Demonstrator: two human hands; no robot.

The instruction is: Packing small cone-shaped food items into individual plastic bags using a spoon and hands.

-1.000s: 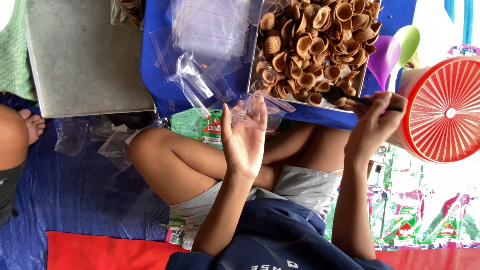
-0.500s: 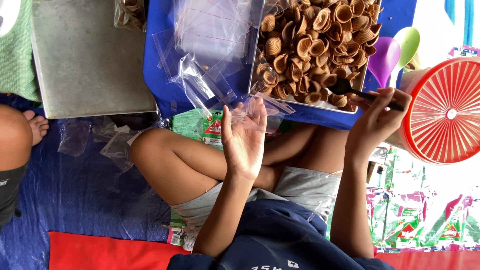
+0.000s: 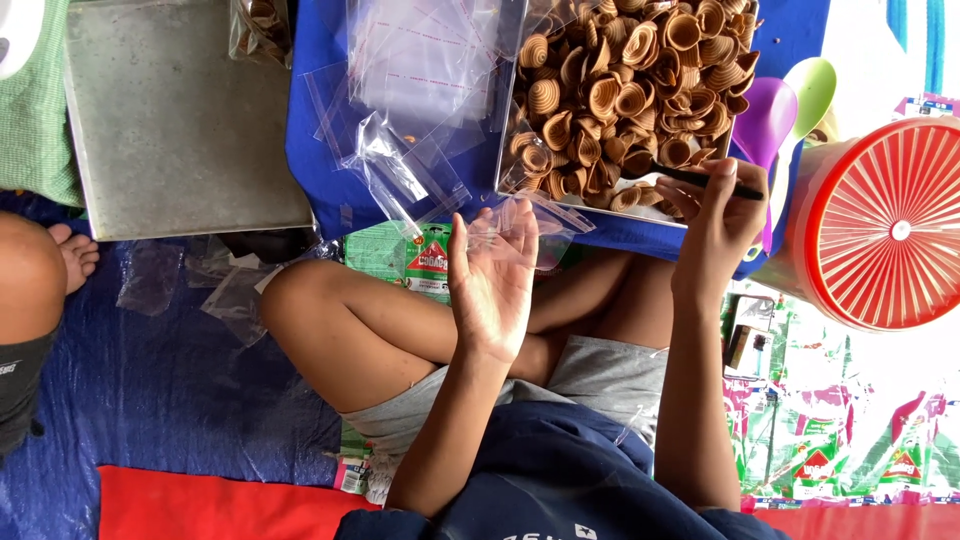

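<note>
Partly buried among snacks (image 3: 620, 90), the black spoon (image 3: 700, 180) is gripped by right hand (image 3: 715, 215); left hand (image 3: 490, 275) cradles clear bag (image 3: 520, 225).

The black spoon's (image 3: 700, 180) bowl is buried among the snacks in the tray (image 3: 620, 207), whose far side the top edge cuts off.

The bag (image 3: 525, 222) at the left hand's fingers (image 3: 500, 225) is thin clear plastic, glossy and crinkled. The spoon (image 3: 690, 178) pinched in the right hand's fingers (image 3: 715, 180) is dark, smooth plastic. Just beyond its tip, the snacks (image 3: 620, 90) look dry, ridged and matt in a clear glossy tray (image 3: 508, 120).
</note>
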